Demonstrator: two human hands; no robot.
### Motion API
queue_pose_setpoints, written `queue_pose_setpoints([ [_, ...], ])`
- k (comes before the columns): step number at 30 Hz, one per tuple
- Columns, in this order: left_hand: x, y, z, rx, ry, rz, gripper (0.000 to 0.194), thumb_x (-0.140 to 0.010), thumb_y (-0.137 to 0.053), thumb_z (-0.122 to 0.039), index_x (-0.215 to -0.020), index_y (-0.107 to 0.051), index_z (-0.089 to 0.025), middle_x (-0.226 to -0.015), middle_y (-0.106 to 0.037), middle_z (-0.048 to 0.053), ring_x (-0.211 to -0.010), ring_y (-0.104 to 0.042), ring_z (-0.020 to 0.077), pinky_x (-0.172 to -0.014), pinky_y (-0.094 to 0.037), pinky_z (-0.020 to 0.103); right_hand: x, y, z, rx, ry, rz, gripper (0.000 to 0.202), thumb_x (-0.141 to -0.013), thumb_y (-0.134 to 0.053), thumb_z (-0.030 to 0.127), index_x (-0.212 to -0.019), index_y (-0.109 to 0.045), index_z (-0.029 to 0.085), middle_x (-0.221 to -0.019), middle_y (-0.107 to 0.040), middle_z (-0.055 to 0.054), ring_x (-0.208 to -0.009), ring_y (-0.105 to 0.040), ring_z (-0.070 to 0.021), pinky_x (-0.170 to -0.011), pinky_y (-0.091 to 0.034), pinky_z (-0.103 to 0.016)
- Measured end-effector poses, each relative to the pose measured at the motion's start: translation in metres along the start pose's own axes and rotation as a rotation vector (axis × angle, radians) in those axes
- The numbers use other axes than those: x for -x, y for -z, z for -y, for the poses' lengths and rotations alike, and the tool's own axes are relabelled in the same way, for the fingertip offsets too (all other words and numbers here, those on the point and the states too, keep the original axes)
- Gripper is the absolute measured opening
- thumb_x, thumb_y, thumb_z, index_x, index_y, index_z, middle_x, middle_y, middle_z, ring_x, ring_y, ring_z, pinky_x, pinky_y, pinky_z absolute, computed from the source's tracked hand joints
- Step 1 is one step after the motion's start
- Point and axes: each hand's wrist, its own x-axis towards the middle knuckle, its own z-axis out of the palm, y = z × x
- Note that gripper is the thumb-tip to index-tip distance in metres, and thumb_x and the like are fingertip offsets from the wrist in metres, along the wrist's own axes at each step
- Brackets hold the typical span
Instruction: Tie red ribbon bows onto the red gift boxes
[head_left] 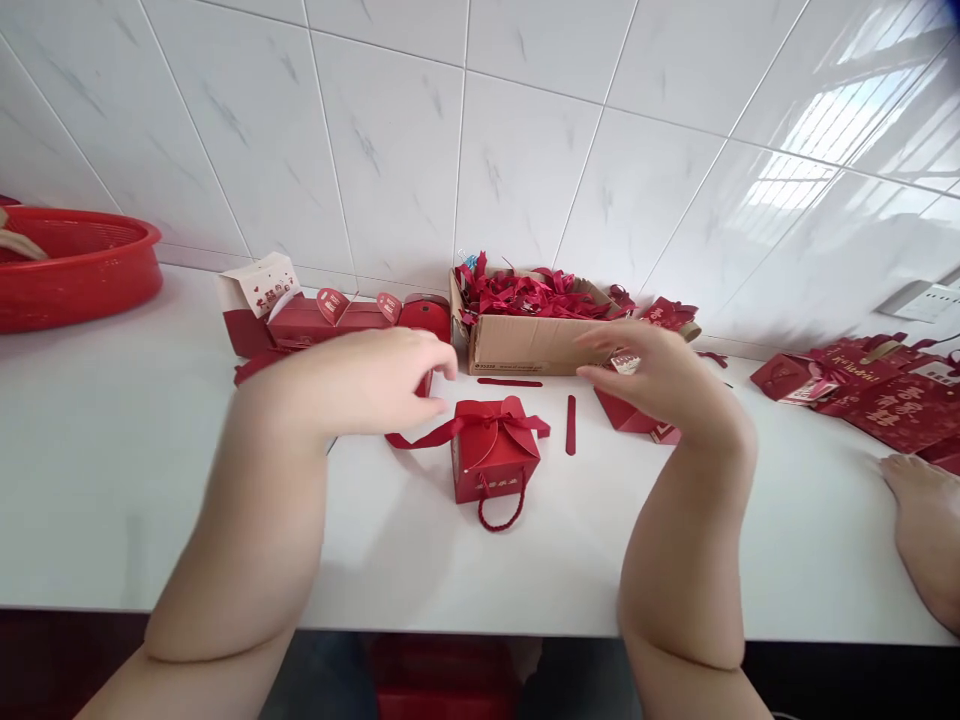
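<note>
A small red gift box [491, 470] stands on the white table between my hands, its flaps folded together on top. Red ribbon [435, 437] lies across its top, with a long tail to the left and a short end to the right. A twisted red cord handle [501, 525] hangs down its front. My left hand [382, 375] hovers to the upper left of the box, thumb and fingers apart, holding nothing. Above and right of the box is my right hand [637, 365], also open, in front of other red boxes [622, 410] that it partly hides.
A cardboard box [540, 345] full of red ribbons stands against the tiled wall. Two red strips [571, 425] lie near the gift box. Flat red boxes [330, 320] are at the left, a red basin [82, 270] farther left. Red bags [892, 395] and another person's arm [930, 540] are right.
</note>
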Motion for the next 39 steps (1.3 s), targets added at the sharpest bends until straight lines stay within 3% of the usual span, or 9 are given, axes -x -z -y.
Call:
queue_pose_setpoints([
  [2, -0.013, -0.01, -0.013, -0.05, 0.03, 0.14, 0.021, -0.074, -0.055, -0.037, -0.091, -0.063, -0.026, -0.096, -0.068, 0.004, -0.067, -0.06, 0.0194, -0.054, -0.035, 0.029, -0.003, -0.011, 0.01, -0.09, 0.074, 0.181, 0.02, -0.077, -0.067, 0.021, -0.095, -0.074, 0.024, -0.097, -0.074, -0.005, -0.083, -0.07, -0.0194, -0.064, -0.057, -0.028],
  [5, -0.029, -0.021, -0.02, -0.097, 0.046, 0.29, 0.023, -0.075, -0.053, -0.041, -0.088, -0.06, -0.023, -0.093, -0.068, 0.007, -0.062, -0.06, 0.0195, -0.05, -0.035, 0.029, -0.01, -0.031, 0.016, -0.151, 0.143, 0.292, 0.017, -0.073, -0.07, 0.017, -0.088, -0.074, 0.023, -0.09, -0.075, -0.006, -0.072, -0.069, -0.0183, -0.05, -0.054, -0.024],
  [11, -0.042, -0.037, -0.024, -0.159, -0.009, 0.376, 0.025, -0.074, -0.055, -0.041, -0.088, -0.058, -0.02, -0.097, -0.067, 0.011, -0.066, -0.061, 0.0215, -0.049, -0.036, 0.029, -0.017, -0.049, 0.018, -0.194, -0.032, 0.633, 0.011, -0.071, -0.067, 0.018, -0.081, -0.071, 0.022, -0.088, -0.072, -0.006, -0.05, -0.061, -0.0141, -0.028, -0.037, -0.02],
  [15, -0.046, -0.042, -0.024, -0.203, -0.028, 0.39, 0.025, -0.074, -0.055, -0.04, -0.087, -0.057, -0.019, -0.097, -0.066, 0.011, -0.067, -0.06, 0.0214, -0.049, -0.034, 0.029, -0.02, -0.047, 0.022, -0.172, -0.081, 0.698, 0.001, -0.071, -0.067, 0.019, -0.072, -0.067, 0.019, -0.08, -0.07, -0.007, -0.054, -0.061, -0.0146, -0.031, -0.039, -0.02],
  [19, -0.051, -0.043, -0.023, -0.204, 0.002, 0.438, 0.025, -0.074, -0.056, -0.042, -0.083, -0.059, -0.019, -0.09, -0.065, 0.01, -0.066, -0.059, 0.0213, -0.049, -0.032, 0.029, -0.024, -0.046, 0.026, -0.122, -0.075, 0.792, 0.005, -0.074, -0.064, 0.023, -0.072, -0.064, 0.019, -0.083, -0.069, -0.005, -0.061, -0.062, -0.015, -0.033, -0.037, -0.018],
  [25, -0.052, -0.043, -0.021, -0.123, 0.014, 0.435, 0.016, -0.074, -0.058, -0.035, -0.075, -0.061, -0.019, -0.077, -0.063, 0.009, -0.066, -0.057, 0.0204, -0.055, -0.033, 0.029, -0.027, -0.049, 0.023, -0.13, -0.016, 0.768, 0.008, -0.074, -0.06, 0.019, -0.081, -0.064, 0.022, -0.091, -0.069, -0.002, -0.062, -0.059, -0.0114, -0.038, -0.036, -0.018],
  [32, -0.05, -0.039, -0.022, -0.105, 0.065, 0.497, 0.008, -0.066, -0.057, -0.025, -0.074, -0.058, -0.021, -0.083, -0.066, 0.006, -0.061, -0.051, 0.0181, -0.051, -0.032, 0.029, -0.029, -0.051, 0.016, -0.176, -0.091, 0.807, 0.005, -0.071, -0.064, 0.015, -0.071, -0.067, 0.019, -0.077, -0.07, -0.002, -0.056, -0.055, -0.0099, -0.044, -0.037, -0.021],
  [39, -0.052, -0.035, -0.018, -0.07, 0.14, 0.497, 0.008, -0.062, -0.058, -0.024, -0.069, -0.056, -0.021, -0.079, -0.067, 0.004, -0.065, -0.055, 0.0201, -0.052, -0.035, 0.028, -0.033, -0.052, 0.003, -0.217, -0.093, 0.848, 0.003, -0.07, -0.068, 0.02, -0.073, -0.07, 0.019, -0.071, -0.07, -0.002, -0.065, -0.061, -0.0141, -0.053, -0.044, -0.023],
])
